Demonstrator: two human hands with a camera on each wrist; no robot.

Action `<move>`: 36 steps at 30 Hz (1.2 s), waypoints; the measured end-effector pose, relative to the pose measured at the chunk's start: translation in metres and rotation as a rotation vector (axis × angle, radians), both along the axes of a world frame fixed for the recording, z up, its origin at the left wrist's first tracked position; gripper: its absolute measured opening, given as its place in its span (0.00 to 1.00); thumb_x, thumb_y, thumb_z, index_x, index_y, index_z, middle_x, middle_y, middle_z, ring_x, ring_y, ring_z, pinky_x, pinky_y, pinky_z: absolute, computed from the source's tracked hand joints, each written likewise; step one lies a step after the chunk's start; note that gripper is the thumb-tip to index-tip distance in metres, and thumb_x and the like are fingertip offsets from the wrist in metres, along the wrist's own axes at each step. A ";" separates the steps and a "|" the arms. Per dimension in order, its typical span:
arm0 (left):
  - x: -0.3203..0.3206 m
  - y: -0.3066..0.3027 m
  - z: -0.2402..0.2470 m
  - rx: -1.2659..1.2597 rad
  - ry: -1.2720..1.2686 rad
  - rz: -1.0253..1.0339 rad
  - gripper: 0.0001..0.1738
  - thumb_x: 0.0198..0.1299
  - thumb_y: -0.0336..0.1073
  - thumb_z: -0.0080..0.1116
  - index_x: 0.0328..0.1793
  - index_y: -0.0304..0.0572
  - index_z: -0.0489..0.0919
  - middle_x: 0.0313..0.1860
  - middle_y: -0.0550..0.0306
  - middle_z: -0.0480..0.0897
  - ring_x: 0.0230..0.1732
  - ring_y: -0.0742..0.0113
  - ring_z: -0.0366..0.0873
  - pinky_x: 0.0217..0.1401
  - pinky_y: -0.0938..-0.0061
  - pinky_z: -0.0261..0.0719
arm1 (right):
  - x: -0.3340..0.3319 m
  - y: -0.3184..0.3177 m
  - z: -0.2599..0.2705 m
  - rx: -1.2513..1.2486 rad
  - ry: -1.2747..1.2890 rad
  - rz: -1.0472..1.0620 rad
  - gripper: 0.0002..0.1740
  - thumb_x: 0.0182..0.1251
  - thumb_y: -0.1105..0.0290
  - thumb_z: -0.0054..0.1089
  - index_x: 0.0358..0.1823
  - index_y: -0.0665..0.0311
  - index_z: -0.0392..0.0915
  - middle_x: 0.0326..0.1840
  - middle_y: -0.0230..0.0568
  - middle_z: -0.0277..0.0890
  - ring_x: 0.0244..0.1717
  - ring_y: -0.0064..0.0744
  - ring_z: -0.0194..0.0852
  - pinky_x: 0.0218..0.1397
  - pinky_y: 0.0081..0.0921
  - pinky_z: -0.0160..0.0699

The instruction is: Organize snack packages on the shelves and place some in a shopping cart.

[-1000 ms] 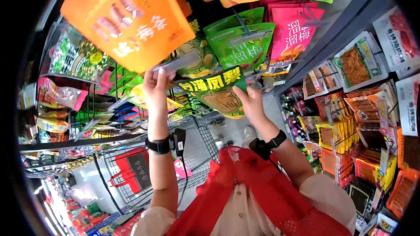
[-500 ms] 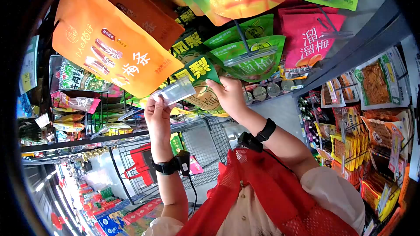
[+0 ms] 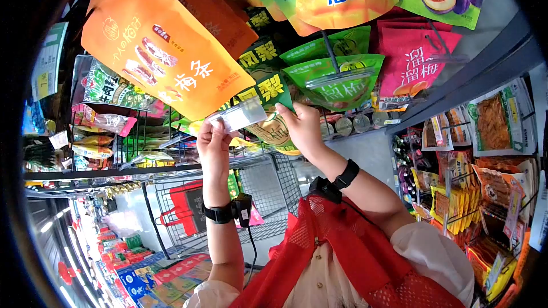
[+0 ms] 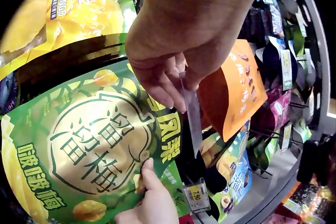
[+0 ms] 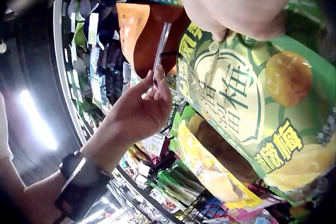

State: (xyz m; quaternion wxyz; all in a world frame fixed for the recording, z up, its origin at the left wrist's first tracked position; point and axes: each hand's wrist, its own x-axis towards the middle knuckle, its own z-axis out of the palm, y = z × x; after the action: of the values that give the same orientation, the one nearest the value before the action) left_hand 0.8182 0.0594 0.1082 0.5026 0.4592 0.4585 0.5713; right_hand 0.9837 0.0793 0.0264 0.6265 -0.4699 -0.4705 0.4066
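Shop racks crowd my feed. At one rack's front edge, the green bag should feel light, floppy and slippery; its flat upper edge looks best to hold. I see the right hand gripping near an upper corner, the left hand pinching a clear tag holder. From the head camera, that holder hides part of the bag; I can't make out the fingers behind it.

I read 溜溜梅 and 凤梨 on the green-and-gold plastic pouch I hold, 梅条 on the flat orange pouch, 抱抱梅 on the blue-and-yellow pouch, 溜溜梅 on the pink pouch, MANGO on the yellow-and-green bag, and 7.90 on the white price tag.
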 end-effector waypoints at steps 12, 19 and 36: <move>-0.001 -0.005 -0.002 -0.002 0.004 0.019 0.10 0.61 0.34 0.46 0.46 0.40 0.72 0.40 0.61 0.77 0.38 0.76 0.75 0.39 0.80 0.77 | -0.005 -0.012 0.005 -0.118 0.063 0.042 0.18 0.59 0.66 0.55 0.18 0.72 0.66 0.11 0.30 0.59 0.17 0.14 0.48 0.18 0.20 0.50; -0.003 -0.007 -0.004 -0.018 0.028 0.028 0.12 0.60 0.35 0.49 0.47 0.37 0.72 0.36 0.60 0.78 0.36 0.74 0.76 0.41 0.79 0.76 | -0.013 -0.013 -0.009 -0.026 0.113 -0.043 0.20 0.59 0.64 0.55 0.16 0.72 0.65 0.08 0.31 0.56 0.16 0.12 0.46 0.15 0.22 0.47; -0.005 -0.020 -0.010 -0.010 0.065 0.079 0.15 0.64 0.36 0.41 0.50 0.34 0.70 0.41 0.55 0.78 0.38 0.69 0.78 0.42 0.77 0.76 | -0.035 0.005 -0.033 -0.031 0.092 -0.089 0.21 0.60 0.60 0.54 0.19 0.72 0.68 0.09 0.41 0.60 0.14 0.22 0.48 0.18 0.27 0.53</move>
State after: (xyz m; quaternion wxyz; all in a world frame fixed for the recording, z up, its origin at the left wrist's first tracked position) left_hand 0.8130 0.0398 0.0979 0.4668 0.4567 0.4951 0.5731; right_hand 0.9491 0.0842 -0.0064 0.6576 -0.4805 -0.4135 0.4069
